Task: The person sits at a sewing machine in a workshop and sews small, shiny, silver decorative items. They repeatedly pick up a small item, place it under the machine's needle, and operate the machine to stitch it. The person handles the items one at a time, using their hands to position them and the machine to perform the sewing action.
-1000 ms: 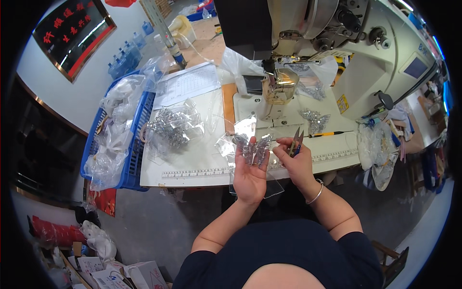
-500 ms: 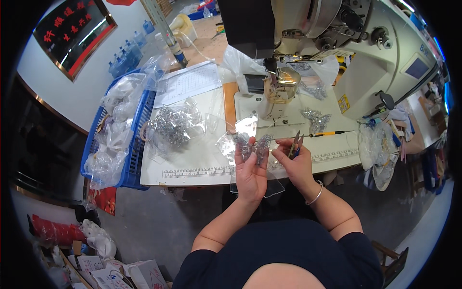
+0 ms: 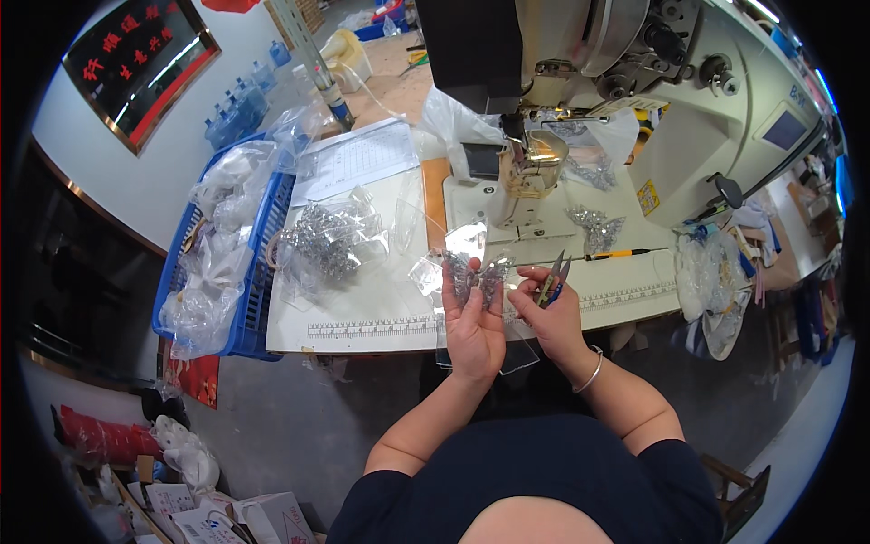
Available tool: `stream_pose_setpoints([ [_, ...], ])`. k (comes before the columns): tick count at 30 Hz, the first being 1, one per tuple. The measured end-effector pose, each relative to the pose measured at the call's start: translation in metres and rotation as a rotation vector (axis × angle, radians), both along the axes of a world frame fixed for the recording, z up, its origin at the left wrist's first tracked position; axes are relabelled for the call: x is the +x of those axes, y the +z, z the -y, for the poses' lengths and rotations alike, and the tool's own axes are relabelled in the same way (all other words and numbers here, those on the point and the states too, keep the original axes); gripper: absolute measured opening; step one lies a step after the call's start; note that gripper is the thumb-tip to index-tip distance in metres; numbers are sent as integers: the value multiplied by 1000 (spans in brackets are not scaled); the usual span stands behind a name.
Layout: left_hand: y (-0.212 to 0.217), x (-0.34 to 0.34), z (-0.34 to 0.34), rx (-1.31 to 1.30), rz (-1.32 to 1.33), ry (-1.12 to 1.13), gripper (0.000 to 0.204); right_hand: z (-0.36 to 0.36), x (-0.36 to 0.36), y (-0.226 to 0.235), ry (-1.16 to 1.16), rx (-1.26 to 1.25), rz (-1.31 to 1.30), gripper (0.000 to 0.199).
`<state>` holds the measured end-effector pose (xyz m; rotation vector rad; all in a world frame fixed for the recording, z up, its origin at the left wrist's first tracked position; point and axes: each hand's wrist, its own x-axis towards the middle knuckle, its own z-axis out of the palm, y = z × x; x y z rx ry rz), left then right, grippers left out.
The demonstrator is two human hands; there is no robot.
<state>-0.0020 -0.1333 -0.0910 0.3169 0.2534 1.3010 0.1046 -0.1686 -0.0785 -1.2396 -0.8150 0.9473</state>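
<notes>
My left hand (image 3: pixel 476 343) is palm up at the table's front edge. Its thumb and fingers pinch a silver, glittery butterfly-shaped piece (image 3: pixel 495 274) with clear film around it. Just to the right, my right hand (image 3: pixel 559 325) holds a pair of thread snips (image 3: pixel 550 288), blades pointing up and away from me. The right thumb and forefinger come close together near the butterfly's right wing; whether they pinch a thread is too small to tell. Another silver butterfly piece (image 3: pixel 595 228) lies on the table beyond my right hand.
A sewing machine (image 3: pixel 752 118) towers over the back right. On the left are a heap of silver pieces (image 3: pixel 322 243) and a blue basket (image 3: pixel 263 258) stuffed with plastic bags. An orange-and-black pen-like tool (image 3: pixel 618 255) lies beside a printed ruler strip (image 3: pixel 372 328). Behind rests a paper sheet (image 3: pixel 353 161).
My right hand has shifted slightly, and the snips have turned a little in it. The left hand still holds the butterfly piece in nearly the same place.
</notes>
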Motion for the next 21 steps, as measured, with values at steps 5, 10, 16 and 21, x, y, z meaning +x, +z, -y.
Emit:
stream_pose_setpoints([
  [5,0,0,1,-10,-46,14,55,0,-1,0,-5,-3,42,32],
  [10,-5,2,-2,-30,-76,31,56,0,-2,-5,-9,7,48,33],
  [16,-6,-1,-5,-44,-127,43,54,3,0,-4,8,-5,78,35],
  [21,-5,-3,-6,-15,-94,41,52,5,4,-10,40,100,-220,32],
])
